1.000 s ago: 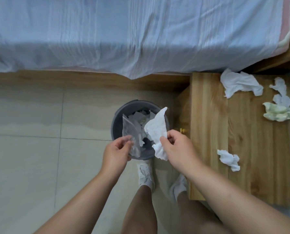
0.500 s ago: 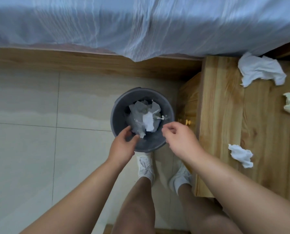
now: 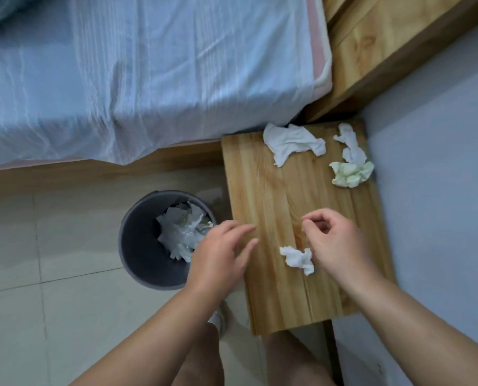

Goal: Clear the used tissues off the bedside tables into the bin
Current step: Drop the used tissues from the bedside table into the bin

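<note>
Tissues are what's left to shift: four of them lie on the bedside table (image 3: 262, 190). A small white scrap (image 3: 297, 259) sits at the near end. At the far end there is a big crumpled white sheet (image 3: 292, 143) by the bed (image 3: 148, 79), a twisted white strip (image 3: 350, 146) to its right, and a pale greenish wad (image 3: 350, 174) touching that strip, close to the table's right edge by the wall.

The person's right hand (image 3: 335, 243) hovers just beside the small scrap with its fingers loosely curled and nothing in them. Whether it touches the scrap I can't tell. The left hand (image 3: 221, 257) is spread, fingers fairly straight and empty, over the table's left edge, partly above the bin (image 3: 140, 246). The bin stands on the floor just left of the table, with crumpled tissues (image 3: 182, 232) already inside.

The small scrap looks like the next one to go. It is light, so a loose pinch could let it flutter down between table and bin on the way across. A sweeping grab at the far pieces could nudge the greenish wad or the strip off the right edge, down by the wall. The left forearm hangs over the bin, and a careless swing could knock it over.
</note>
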A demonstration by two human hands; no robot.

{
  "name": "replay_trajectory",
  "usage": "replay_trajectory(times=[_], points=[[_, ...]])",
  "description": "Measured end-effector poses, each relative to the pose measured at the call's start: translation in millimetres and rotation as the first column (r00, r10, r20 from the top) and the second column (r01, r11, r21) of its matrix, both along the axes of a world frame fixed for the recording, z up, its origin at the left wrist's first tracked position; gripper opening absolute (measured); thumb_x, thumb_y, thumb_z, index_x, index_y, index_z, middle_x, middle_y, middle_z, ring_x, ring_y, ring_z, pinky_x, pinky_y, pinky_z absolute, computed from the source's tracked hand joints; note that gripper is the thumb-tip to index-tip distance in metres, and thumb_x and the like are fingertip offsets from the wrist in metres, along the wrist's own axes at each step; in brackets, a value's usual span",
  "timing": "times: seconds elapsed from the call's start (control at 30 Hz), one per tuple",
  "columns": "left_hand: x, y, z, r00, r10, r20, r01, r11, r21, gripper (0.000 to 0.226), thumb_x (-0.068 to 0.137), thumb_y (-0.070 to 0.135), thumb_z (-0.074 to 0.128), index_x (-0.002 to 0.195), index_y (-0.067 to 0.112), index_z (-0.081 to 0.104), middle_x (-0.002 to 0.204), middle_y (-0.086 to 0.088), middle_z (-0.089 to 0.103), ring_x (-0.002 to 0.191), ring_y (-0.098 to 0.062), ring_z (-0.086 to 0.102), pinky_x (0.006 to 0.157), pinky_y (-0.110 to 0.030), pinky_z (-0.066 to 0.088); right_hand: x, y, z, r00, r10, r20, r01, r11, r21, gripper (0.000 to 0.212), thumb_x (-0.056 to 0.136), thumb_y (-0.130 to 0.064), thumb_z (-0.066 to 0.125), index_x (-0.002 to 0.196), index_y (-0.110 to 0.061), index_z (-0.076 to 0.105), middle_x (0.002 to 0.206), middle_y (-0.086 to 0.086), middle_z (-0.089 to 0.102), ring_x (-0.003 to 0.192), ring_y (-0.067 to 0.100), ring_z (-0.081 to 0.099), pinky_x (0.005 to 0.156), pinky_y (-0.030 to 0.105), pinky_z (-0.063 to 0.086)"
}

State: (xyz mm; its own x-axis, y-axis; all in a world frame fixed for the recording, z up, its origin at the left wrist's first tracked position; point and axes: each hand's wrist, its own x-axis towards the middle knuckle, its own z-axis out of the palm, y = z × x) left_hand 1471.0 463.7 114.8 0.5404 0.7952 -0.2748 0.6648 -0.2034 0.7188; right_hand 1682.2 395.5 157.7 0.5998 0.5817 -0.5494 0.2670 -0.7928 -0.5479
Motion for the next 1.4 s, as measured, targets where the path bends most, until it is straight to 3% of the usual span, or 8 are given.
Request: replay_trajectory(times=[0.1,0.2,0.43,0.6,0.8,1.03,1.17,1.4], points=[[36.8,-12.8,4.3,0.945,-0.327,-0.033,0.326,0.919,0.224,0.040,0.093,0.042,0.074,0.129,0.027,0.075,0.125,0.006,0.073,0.114,-0.019,0.066,0.082,-0.034,0.060,35.0,-7.9,6.1,0.987,-0.081,0.136,0.078,0.997,0.029,0.009,0.092,-0.037,0.065,0.084,-0.035,0.068,0.083,-0.022,0.071,0.077,-0.004,0.066,0.060,0.023,0.045],[64.2,-28.2,-3.5,0.838,-0.522,-0.159,0.544,0.818,0.186,0.066,0.090,0.051,0.074,0.151,0.032,0.055,0.153,-0.002,0.057,0.137,-0.028,0.053,0.095,-0.044,0.058,62.9,-8.6,2.4,0.961,-0.108,0.255,0.099,0.994,0.045,0.017,0.091,-0.038,0.066,0.107,-0.033,0.069,0.107,-0.013,0.071,0.101,0.011,0.066,0.077,0.026,0.047],[91.3,-35.5,-18.3,0.725,-0.620,-0.302,0.662,0.747,0.056,0.084,0.090,0.050,0.074,0.160,0.043,0.027,0.169,-0.001,0.027,0.148,-0.030,0.033,0.105,-0.049,0.050,93.3,7.2,-13.3,0.828,0.236,0.508,-0.217,0.971,-0.098,0.072,0.091,-0.039,0.071,0.155,-0.022,0.044,0.160,0.014,0.043,0.146,0.037,0.037,0.119,0.050,0.033],[91.0,-34.2,-20.8,0.765,-0.586,-0.266,0.622,0.780,0.072,0.049,0.090,0.015,0.073,0.136,0.029,0.067,0.138,-0.004,0.057,0.116,-0.027,0.057,0.081,-0.036,0.053,102.6,13.4,-31.0,0.748,0.472,0.466,-0.392,0.881,-0.264,0.077,0.095,-0.022,0.070,0.162,-0.023,0.032,0.166,0.015,0.033,0.149,0.039,0.034,0.119,0.049,0.033],[84.4,-33.3,-16.3,0.860,-0.475,-0.187,0.489,0.871,0.038,0.036,0.099,0.010,0.065,0.130,0.026,0.073,0.122,0.002,0.069,0.110,-0.022,0.064,0.080,-0.037,0.057,107.6,5.2,-34.1,0.748,0.438,0.499,-0.378,0.899,-0.223,0.041,0.094,-0.016,0.069,0.134,-0.014,0.059,0.139,0.012,0.060,0.118,0.037,0.055,0.094,0.043,0.046],[60.5,-33.6,-4.2,0.983,-0.095,-0.160,0.056,0.971,-0.230,0.016,0.106,0.031,0.058,0.105,0.037,0.073,0.085,0.018,0.066,0.088,-0.008,0.066,0.066,-0.022,0.044,71.8,-19.1,-12.1,0.832,0.329,0.447,-0.372,0.928,0.010,0.036,0.090,-0.016,0.074,0.124,-0.016,0.063,0.109,0.002,0.072,0.098,0.027,0.059,0.076,0.033,0.044],[20.2,-20.6,1.8,0.959,0.260,-0.112,-0.283,0.878,-0.385,0.016,0.104,0.038,0.064,0.109,0.043,0.079,0.082,0.025,0.075,0.080,0.006,0.068,0.065,-0.017,0.053,21.7,-16.2,2.5,0.897,0.317,0.307,-0.359,0.929,0.089,0.036,0.092,-0.033,0.074,0.124,-0.029,0.060,0.102,-0.012,0.069,0.096,0.012,0.059,0.071,0.029,0.048],[-71.3,0.1,-7.9,0.791,0.593,-0.152,-0.593,0.682,-0.427,0.028,0.102,0.032,0.061,0.080,0.024,0.076,0.077,-0.005,0.074,0.069,-0.020,0.066,0.062,-0.032,0.046,-81.4,22.7,-2.0,0.925,0.376,-0.055,-0.361,0.915,0.182,0.032,0.089,-0.047,0.071,0.117,-0.048,0.054,0.101,-0.022,0.071,0.094,0.001,0.067,0.078,0.027,0.058]])
